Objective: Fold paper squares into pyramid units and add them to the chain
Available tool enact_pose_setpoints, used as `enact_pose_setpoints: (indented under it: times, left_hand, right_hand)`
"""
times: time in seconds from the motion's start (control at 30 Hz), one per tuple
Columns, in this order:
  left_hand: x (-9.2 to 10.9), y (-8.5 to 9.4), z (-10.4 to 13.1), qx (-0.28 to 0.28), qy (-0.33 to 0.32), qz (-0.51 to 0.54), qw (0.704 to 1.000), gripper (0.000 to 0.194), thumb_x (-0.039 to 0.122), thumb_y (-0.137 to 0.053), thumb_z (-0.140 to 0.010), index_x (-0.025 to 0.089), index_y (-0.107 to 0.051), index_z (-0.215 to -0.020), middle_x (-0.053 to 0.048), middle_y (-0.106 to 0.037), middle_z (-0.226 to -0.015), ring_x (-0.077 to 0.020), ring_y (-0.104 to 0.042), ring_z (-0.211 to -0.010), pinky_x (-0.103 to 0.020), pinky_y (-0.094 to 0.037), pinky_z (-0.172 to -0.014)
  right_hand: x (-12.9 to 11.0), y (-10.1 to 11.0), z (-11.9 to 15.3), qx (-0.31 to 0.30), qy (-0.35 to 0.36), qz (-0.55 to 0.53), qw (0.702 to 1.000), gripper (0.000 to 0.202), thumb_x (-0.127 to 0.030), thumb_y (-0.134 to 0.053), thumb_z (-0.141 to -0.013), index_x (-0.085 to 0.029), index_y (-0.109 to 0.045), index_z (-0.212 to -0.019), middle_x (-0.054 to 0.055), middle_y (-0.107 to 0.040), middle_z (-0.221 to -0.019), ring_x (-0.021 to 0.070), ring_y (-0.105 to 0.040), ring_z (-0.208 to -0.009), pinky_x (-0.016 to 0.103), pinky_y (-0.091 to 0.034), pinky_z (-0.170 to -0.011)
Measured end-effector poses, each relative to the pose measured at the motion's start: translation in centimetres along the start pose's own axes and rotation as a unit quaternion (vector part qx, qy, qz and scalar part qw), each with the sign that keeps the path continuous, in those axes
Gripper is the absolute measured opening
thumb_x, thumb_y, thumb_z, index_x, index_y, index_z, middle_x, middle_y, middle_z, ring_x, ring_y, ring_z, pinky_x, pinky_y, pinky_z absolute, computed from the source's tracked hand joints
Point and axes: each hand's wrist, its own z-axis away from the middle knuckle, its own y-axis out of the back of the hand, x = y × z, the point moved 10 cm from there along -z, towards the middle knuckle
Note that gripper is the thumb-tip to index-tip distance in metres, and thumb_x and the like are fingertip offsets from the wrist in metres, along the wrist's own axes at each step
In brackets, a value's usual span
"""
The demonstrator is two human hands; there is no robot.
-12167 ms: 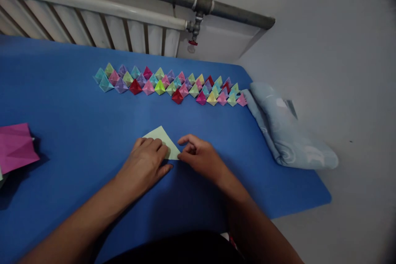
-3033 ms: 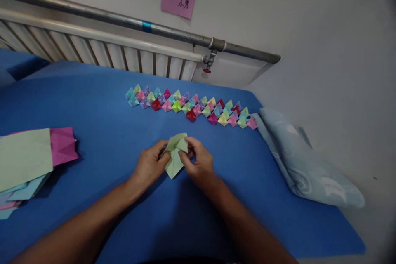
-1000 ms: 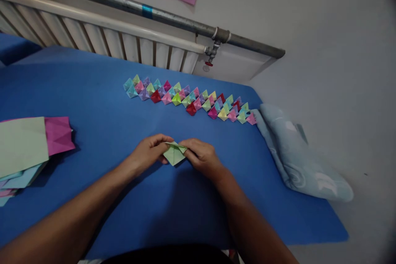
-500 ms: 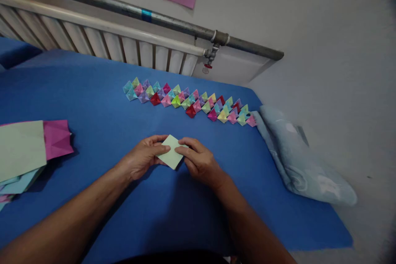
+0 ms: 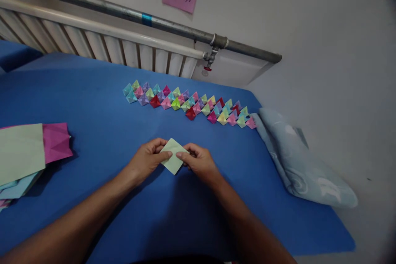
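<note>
A pale green folded paper square (image 5: 173, 164) is held between both hands above the blue table, one corner pointing toward me. My left hand (image 5: 152, 154) pinches its left corner, thumb on top and fingers beneath. On the opposite corner my right hand (image 5: 199, 160) grips the same way, its thumb tip close to the left one. The fingers under the paper are mostly hidden. Beyond the hands, folded paper pieces (image 5: 175, 103) in many colours lie in slanting, staggered rows.
At the left lies a stack of coloured paper sheets (image 5: 21, 152), with a creased magenta sheet (image 5: 57, 142) sticking out. A folded light blue cloth (image 5: 297, 165) rests at the right edge of the blue table (image 5: 102, 103). Behind run a radiator (image 5: 114, 51) and a metal pipe (image 5: 179, 29).
My right hand's fingers have moved from the paper's upper face to beneath it, leaving the thumb on top. My view has tilted up slightly.
</note>
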Motion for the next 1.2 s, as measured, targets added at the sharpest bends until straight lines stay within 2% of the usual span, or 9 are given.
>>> enact_pose_setpoints:
  times: [0.27, 0.47, 0.53, 0.67, 0.8, 0.87, 0.97, 1.07, 1.2]
  left_hand:
    - [0.2, 1.4, -0.3, 0.038, -0.035, -0.134, 0.990, 0.035, 0.051, -0.062, -0.077, 0.016, -0.063, -0.074, 0.003, -0.056, -0.060, -0.0089, -0.046, -0.053, -0.023, -0.033, -0.050]
    - [1.4, 1.5, -0.1, 0.052, -0.083, -0.197, 0.975, 0.031, 0.047, -0.058, -0.080, 0.017, -0.060, -0.071, 0.004, -0.050, -0.058, -0.0089, -0.042, -0.053, -0.022, -0.032, -0.049]
    - [1.5, 1.4, -0.2, 0.052, -0.084, -0.179, 0.979, 0.030, 0.046, -0.059, -0.079, 0.017, -0.061, -0.073, 0.004, -0.051, -0.059, -0.0089, -0.044, -0.052, -0.022, -0.033, -0.049]
    - [0.6, 0.6, -0.8, 0.000, -0.051, -0.112, 0.992, 0.032, 0.046, -0.066, -0.072, 0.017, -0.063, -0.085, 0.001, -0.060, -0.065, -0.0129, -0.054, -0.056, -0.027, -0.044, -0.053]
    - [0.0, 1.7, -1.3, 0.021, -0.051, -0.168, 0.984, 0.030, 0.040, -0.066, -0.070, 0.018, -0.061, -0.090, 0.002, -0.059, -0.063, -0.0145, -0.056, -0.054, -0.029, -0.046, -0.053]
    - [1.0, 2.6, -1.1, 0.065, -0.106, -0.262, 0.957, 0.027, 0.035, -0.062, -0.074, 0.019, -0.062, -0.096, 0.002, -0.060, -0.065, -0.0153, -0.056, -0.055, -0.031, -0.046, -0.056]
    - [3.5, 1.6, 0.0, 0.084, -0.254, -0.408, 0.873, 0.022, 0.025, -0.054, -0.080, 0.021, -0.065, -0.099, -0.002, -0.067, -0.078, -0.0181, -0.061, -0.072, -0.034, -0.047, -0.070]
    - [3.5, -1.3, 1.0, -0.005, -0.335, -0.490, 0.805, 0.025, 0.018, -0.044, -0.087, 0.022, -0.066, -0.097, -0.004, -0.071, -0.089, -0.0197, -0.063, -0.086, -0.036, -0.046, -0.079]
    - [1.5, -2.8, 0.8, -0.087, -0.304, -0.585, 0.746, 0.027, 0.013, -0.043, -0.086, 0.023, -0.066, -0.097, -0.004, -0.073, -0.094, -0.0221, -0.063, -0.089, -0.040, -0.042, -0.083]
  right_hand:
    - [1.0, -0.9, 0.2, -0.055, -0.041, -0.008, 0.998, 0.024, -0.040, -0.069, -0.071, -0.018, -0.059, -0.069, -0.006, -0.053, -0.054, 0.0065, -0.045, -0.048, 0.019, -0.033, -0.046]
    - [1.3, -1.1, 0.3, -0.057, -0.051, 0.002, 0.997, 0.022, -0.037, -0.068, -0.075, -0.018, -0.059, -0.068, -0.006, -0.053, -0.051, 0.0061, -0.044, -0.046, 0.018, -0.032, -0.045]
    - [1.2, -0.9, 0.2, -0.048, -0.044, -0.003, 0.998, 0.022, -0.038, -0.067, -0.075, -0.018, -0.059, -0.069, -0.006, -0.053, -0.051, 0.0062, -0.044, -0.045, 0.019, -0.032, -0.045]
    - [1.3, 0.4, -0.2, 0.003, -0.039, -0.001, 0.999, 0.023, -0.041, -0.063, -0.074, -0.019, -0.057, -0.069, -0.007, -0.051, -0.049, 0.0061, -0.039, -0.041, 0.019, -0.029, -0.041]
    - [1.5, 1.1, -0.6, 0.029, -0.033, 0.004, 0.999, 0.018, -0.036, -0.061, -0.072, -0.020, -0.056, -0.076, -0.008, -0.049, -0.051, 0.0075, -0.040, -0.042, 0.020, -0.030, -0.042]
    - [1.2, 1.5, -0.6, 0.051, -0.008, 0.034, 0.998, 0.017, -0.032, -0.060, -0.073, -0.021, -0.057, -0.086, -0.009, -0.046, -0.052, 0.0086, -0.042, -0.045, 0.021, -0.032, -0.046]
    - [0.2, 1.5, -0.2, 0.067, 0.044, 0.146, 0.986, 0.023, -0.025, -0.058, -0.076, -0.022, -0.059, -0.098, -0.009, -0.044, -0.055, 0.0098, -0.043, -0.049, 0.022, -0.033, -0.052]
    - [-0.5, 0.7, 0.2, 0.044, 0.077, 0.260, 0.961, 0.023, -0.021, -0.055, -0.081, -0.024, -0.062, -0.102, -0.008, -0.047, -0.058, 0.0109, -0.044, -0.054, 0.024, -0.032, -0.057]
    - [-1.2, 0.3, 0.5, 0.013, 0.092, 0.352, 0.931, 0.017, -0.017, -0.052, -0.087, -0.023, -0.065, -0.095, -0.004, -0.056, -0.067, 0.0127, -0.049, -0.064, 0.025, -0.034, -0.063]
